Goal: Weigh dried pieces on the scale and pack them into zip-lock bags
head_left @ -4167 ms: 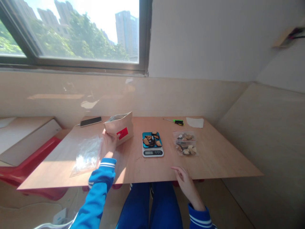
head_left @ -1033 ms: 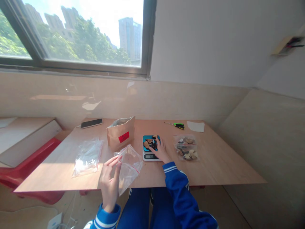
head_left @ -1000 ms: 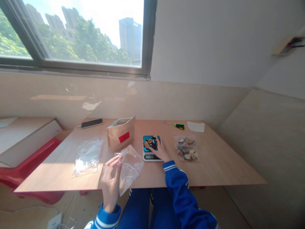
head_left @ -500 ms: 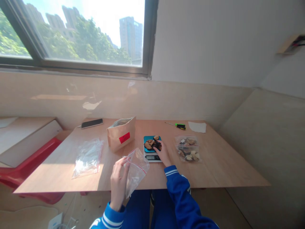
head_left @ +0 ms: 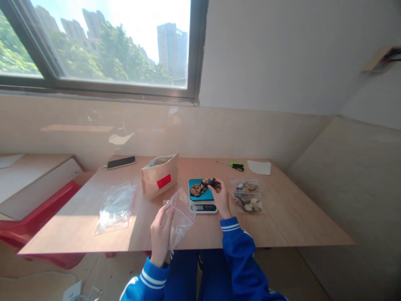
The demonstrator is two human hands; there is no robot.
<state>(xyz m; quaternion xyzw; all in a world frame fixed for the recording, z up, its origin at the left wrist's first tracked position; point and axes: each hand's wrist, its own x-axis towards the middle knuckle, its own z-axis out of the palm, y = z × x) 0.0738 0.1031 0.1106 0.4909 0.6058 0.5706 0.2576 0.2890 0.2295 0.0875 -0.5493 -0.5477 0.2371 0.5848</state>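
My left hand (head_left: 161,234) pinches a clear zip bag (head_left: 181,223) by its upper edge, in front of the kitchen scale. On the scale's blue platform (head_left: 193,197) lies a small pile of brown dried slices (head_left: 196,190) with dark rims. My right hand (head_left: 221,198) is closed on some dark dried slices (head_left: 214,183) at the platform's right side; its fingers hide part of them. The scale's display (head_left: 199,207) is in view, but its digits are too small to read. A brown paper pouch (head_left: 156,184) with a red label stands open behind my left hand.
Right of the scale lie filled zip bags of dried slices (head_left: 249,200). Flat clear bags (head_left: 115,207) lie on the left, a phone (head_left: 121,162) behind them. Screwdrivers (head_left: 236,166) and a white paper (head_left: 259,167) are at the back. A red chair (head_left: 40,234) stands at the left.
My right hand has moved right across the platform with dark slices in its fingers, uncovering more of the scale's panel. My left hand and the bag have shifted slightly right and up.
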